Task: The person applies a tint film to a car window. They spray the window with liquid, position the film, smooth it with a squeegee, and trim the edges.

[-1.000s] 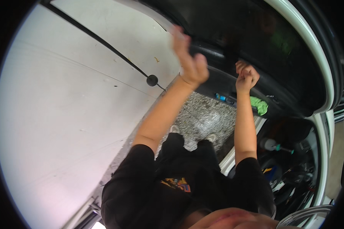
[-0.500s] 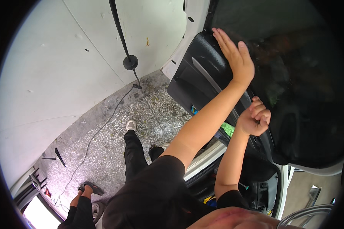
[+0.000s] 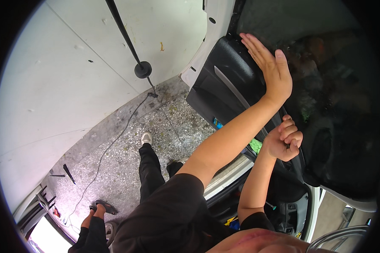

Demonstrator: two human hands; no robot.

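Car door window: both hands placed along its near edge

Dark glass is seen at far right, above the black door panel. The left hand is held open and flat, fingers together, thumb apart, over the line where glass and panel meet; contact cannot be confirmed. Nearer, the right hand is held beside the glass edge with its fingers curled inward; whether anything is gripped cannot be told. In the door pocket, a green cloth and a blue item are noted; any print on the latter is too small to be read. At left, a black pole with a round disc is seen before a white panel. Sandalled feet of another person are recorded at near left.
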